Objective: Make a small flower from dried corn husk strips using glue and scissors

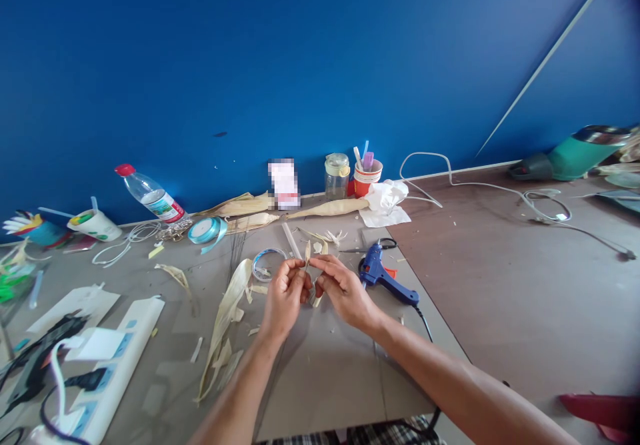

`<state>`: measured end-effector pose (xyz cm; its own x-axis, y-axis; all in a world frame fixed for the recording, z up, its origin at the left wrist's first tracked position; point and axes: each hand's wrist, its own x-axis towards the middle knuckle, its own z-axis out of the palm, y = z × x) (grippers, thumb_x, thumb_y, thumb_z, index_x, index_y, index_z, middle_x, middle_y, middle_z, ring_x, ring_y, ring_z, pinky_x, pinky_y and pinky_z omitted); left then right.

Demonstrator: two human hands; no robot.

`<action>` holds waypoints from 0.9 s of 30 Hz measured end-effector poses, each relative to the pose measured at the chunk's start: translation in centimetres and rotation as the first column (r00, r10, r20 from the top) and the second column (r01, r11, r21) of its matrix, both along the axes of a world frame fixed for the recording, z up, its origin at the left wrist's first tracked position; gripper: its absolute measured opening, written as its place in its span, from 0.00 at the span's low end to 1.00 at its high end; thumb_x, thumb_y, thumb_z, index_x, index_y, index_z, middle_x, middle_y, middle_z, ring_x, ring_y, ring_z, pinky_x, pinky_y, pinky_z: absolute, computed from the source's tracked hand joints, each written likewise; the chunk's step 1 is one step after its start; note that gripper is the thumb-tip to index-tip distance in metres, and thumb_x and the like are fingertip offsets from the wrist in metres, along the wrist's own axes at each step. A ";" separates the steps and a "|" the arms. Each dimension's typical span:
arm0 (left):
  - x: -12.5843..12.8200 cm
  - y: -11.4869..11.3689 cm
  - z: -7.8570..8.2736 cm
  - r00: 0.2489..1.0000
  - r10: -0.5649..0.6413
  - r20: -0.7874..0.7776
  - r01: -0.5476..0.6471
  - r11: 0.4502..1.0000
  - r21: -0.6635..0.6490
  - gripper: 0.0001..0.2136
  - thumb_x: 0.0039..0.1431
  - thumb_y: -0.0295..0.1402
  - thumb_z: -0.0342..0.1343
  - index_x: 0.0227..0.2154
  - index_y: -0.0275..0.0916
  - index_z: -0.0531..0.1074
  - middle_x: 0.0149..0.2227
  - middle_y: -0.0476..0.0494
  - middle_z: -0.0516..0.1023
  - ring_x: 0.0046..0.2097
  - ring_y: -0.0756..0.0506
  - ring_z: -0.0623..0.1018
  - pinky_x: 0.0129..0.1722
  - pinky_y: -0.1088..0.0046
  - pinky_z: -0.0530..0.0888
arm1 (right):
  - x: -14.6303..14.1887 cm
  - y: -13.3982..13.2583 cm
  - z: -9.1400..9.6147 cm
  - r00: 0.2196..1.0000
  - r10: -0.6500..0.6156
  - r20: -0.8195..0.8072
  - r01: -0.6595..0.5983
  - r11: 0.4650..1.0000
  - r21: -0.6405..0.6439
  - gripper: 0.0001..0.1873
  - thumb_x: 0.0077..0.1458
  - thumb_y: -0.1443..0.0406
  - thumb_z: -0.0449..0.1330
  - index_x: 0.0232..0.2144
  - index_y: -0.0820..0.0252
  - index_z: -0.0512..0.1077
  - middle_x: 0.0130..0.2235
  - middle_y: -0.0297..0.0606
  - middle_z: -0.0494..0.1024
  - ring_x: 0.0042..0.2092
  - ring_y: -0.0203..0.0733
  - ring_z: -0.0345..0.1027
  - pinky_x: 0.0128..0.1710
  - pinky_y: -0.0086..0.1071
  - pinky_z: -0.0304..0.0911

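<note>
Both my hands meet above the middle of the grey mat (320, 378). My left hand (284, 296) and my right hand (341, 290) are closed in pinches on one small folded strip of pale corn husk (308, 253) that stands up between the fingertips. More husk hangs below my fingers. A long loose corn husk (225, 318) lies on the mat just left of my left hand. A blue glue gun (383, 275) lies right of my right hand, its black cord running toward me. A clear ribbon roll (265, 263) sits just beyond my left hand.
A white power strip (113, 372) with plugs lies at the front left. Along the blue wall stand a tipped water bottle (153, 196), teal ribbon (205, 230), whole husks (320, 210), a glass jar (337, 175), a paper cup of tools (367, 176) and scissors (370, 248). White cable (500, 192) crosses the brown table.
</note>
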<state>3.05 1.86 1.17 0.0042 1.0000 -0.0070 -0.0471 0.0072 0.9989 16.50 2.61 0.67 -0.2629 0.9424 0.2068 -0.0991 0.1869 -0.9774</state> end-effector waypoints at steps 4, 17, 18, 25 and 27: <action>-0.1 0.1 -0.1 0.995 0.005 0.099 -0.002 1.000 -0.028 0.08 0.56 0.36 0.53 0.36 0.39 0.64 0.21 0.55 0.67 0.20 0.55 0.62 0.21 0.78 0.61 | 0.1 0.2 0.1 0.999 -0.031 -0.026 0.029 0.998 -0.053 0.14 0.53 0.66 0.52 0.41 0.60 0.72 0.44 0.40 0.67 0.26 0.28 0.64 0.30 0.29 0.63; 0.0 -0.1 1.0 0.854 -0.150 0.498 0.264 0.950 -0.166 0.06 0.55 0.33 0.55 0.33 0.39 0.65 0.19 0.57 0.63 0.16 0.59 0.52 0.18 0.82 0.56 | 0.1 0.9 0.8 0.968 -0.089 -0.236 0.020 0.960 -0.278 0.11 0.47 0.60 0.59 0.33 0.61 0.73 0.28 0.33 0.71 0.26 0.31 0.60 0.28 0.28 0.57; 0.0 -0.1 0.9 0.848 -0.157 0.506 0.277 0.945 -0.172 0.06 0.54 0.33 0.55 0.33 0.39 0.65 0.19 0.57 0.63 0.16 0.59 0.52 0.18 0.82 0.56 | 0.1 0.9 0.9 0.967 -0.073 -0.242 0.005 0.963 -0.268 0.11 0.47 0.61 0.59 0.32 0.61 0.73 0.27 0.33 0.71 0.26 0.31 0.60 0.29 0.28 0.57; 0.0 0.1 0.5 0.815 -0.153 0.558 0.316 0.926 -0.207 0.10 0.52 0.35 0.59 0.31 0.36 0.66 0.18 0.58 0.60 0.16 0.60 0.51 0.17 0.83 0.55 | 0.2 0.8 1.1 0.959 -0.055 -0.277 -0.017 0.967 -0.252 0.07 0.46 0.64 0.59 0.29 0.60 0.74 0.27 0.32 0.71 0.26 0.31 0.58 0.29 0.28 0.57; 0.1 0.2 0.5 0.803 -0.152 0.576 0.322 0.924 -0.205 0.10 0.52 0.36 0.59 0.31 0.36 0.65 0.18 0.58 0.59 0.16 0.60 0.51 0.16 0.83 0.55 | 0.2 0.8 1.0 0.960 -0.051 -0.274 -0.019 0.969 -0.248 0.07 0.46 0.64 0.59 0.29 0.60 0.74 0.27 0.32 0.71 0.26 0.31 0.58 0.30 0.28 0.57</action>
